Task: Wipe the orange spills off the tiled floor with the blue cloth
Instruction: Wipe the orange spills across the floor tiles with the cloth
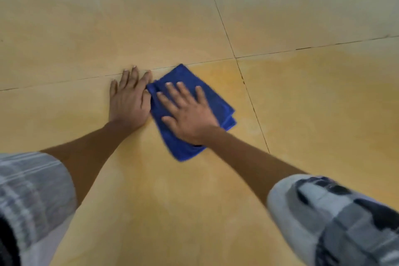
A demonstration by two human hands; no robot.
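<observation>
A folded blue cloth (218, 101) lies flat on the tiled floor (86, 28) near the middle of the view. My right hand (186, 112) presses down on top of it with fingers spread. My left hand (129, 98) rests palm down on the bare tile just left of the cloth, its thumb side touching the cloth's edge. A faint orange smear (224, 75) tints the tile to the right of and beyond the cloth, and paler orange streaks (323, 84) spread across the tile further right.
Dark grout lines (235, 58) cross just beyond and right of the cloth. My patterned grey sleeves (32, 190) fill the lower corners. Nothing else stands on the floor in view.
</observation>
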